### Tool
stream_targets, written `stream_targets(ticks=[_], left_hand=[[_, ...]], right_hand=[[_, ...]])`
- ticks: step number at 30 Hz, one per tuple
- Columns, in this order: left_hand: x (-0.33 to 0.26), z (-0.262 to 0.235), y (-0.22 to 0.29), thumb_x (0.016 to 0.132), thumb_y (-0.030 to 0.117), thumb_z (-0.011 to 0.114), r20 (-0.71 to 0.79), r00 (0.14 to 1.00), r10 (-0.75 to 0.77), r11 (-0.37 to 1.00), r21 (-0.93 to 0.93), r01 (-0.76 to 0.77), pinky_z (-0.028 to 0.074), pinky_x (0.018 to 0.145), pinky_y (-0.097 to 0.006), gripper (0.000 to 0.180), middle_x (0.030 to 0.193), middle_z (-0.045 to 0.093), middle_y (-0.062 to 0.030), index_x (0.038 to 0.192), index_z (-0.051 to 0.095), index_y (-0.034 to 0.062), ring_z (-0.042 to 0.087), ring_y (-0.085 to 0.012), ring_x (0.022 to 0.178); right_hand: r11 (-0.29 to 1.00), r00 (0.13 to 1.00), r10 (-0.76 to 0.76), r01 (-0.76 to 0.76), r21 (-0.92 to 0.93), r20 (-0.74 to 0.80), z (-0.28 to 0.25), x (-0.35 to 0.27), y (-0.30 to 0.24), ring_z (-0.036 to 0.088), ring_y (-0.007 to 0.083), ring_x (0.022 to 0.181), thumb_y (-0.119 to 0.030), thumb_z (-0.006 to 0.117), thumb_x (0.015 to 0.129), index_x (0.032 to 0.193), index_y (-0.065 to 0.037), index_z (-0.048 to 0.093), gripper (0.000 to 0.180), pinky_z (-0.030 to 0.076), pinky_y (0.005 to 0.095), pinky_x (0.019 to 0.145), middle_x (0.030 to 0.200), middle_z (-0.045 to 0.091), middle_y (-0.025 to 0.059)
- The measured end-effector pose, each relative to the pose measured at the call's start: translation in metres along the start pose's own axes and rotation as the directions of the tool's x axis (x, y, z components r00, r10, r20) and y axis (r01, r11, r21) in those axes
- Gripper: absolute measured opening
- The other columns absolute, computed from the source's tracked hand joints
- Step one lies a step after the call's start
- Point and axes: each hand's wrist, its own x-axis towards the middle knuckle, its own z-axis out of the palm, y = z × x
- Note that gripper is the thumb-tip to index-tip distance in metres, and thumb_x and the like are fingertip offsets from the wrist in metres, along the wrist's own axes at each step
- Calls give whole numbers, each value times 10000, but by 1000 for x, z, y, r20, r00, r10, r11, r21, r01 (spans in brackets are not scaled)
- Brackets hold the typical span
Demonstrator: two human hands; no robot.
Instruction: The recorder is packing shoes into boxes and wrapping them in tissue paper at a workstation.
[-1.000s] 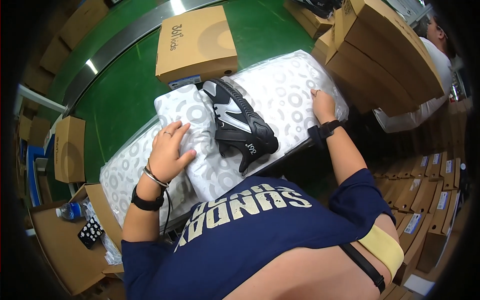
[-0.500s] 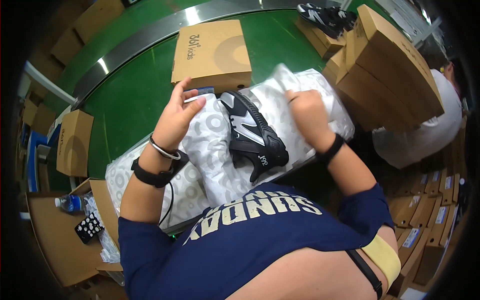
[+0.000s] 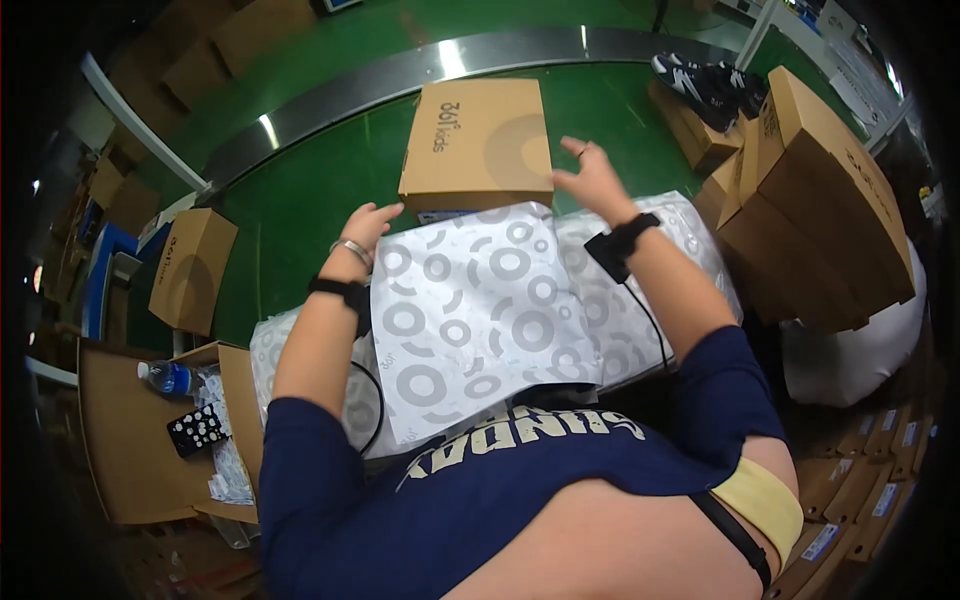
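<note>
A closed brown shoebox [image 3: 475,140] lies in front of me on the green surface. My left hand [image 3: 368,226] is open at its near left corner, fingers stretched toward the cardboard. At the right side my right hand [image 3: 596,184] is open too, fingers spread and the thumb close to the box edge; whether either hand touches it I cannot tell. Between my forearms a sheet of white wrapping paper [image 3: 460,310] with grey rings lies over the stack of patterned paper [image 3: 690,235]. The black shoe is out of sight, apart from a dark bit at the sheet's near edge that I cannot make out.
Tilted brown boxes [image 3: 800,200] stand at the right, with black shoes [image 3: 705,90] on a box behind them. Another shoebox [image 3: 193,270] is at the left. An open carton [image 3: 130,440] near my left arm holds a water bottle [image 3: 165,377] and a black patterned phone-like object [image 3: 198,430].
The shoe that lay uncovered on the paper is now hidden, with a ringed sheet spread in its place. Both hands have moved forward to the shoebox's sides, and my right hand has opened.
</note>
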Motion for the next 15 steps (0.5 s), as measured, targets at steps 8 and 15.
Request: stream_targets(ticks=[8, 15], left_hand=[[58, -24, -30, 834, 462, 494, 506, 854, 121, 908, -404, 110, 352, 864, -405, 557, 1186, 412, -7, 1283, 299, 198, 410, -215, 1009], [-6, -12, -40, 784, 329, 575, 245, 942, 230, 614, 715, -335, 422, 813, -337, 418, 1080, 533, -165, 1070, 515, 31, 535, -279, 943]], right_hand=[[855, 994, -111, 104, -508, 18, 80, -17, -36, 429, 396, 1024, -305, 710, 640, 1346, -13, 113, 970, 411, 424, 832, 1301, 238, 312], [555, 787, 615, -475, 683, 48, 72, 2, 3, 568, 331, 834, -532, 439, 821, 1207, 115, 240, 780, 465, 393, 678, 963, 568, 245]])
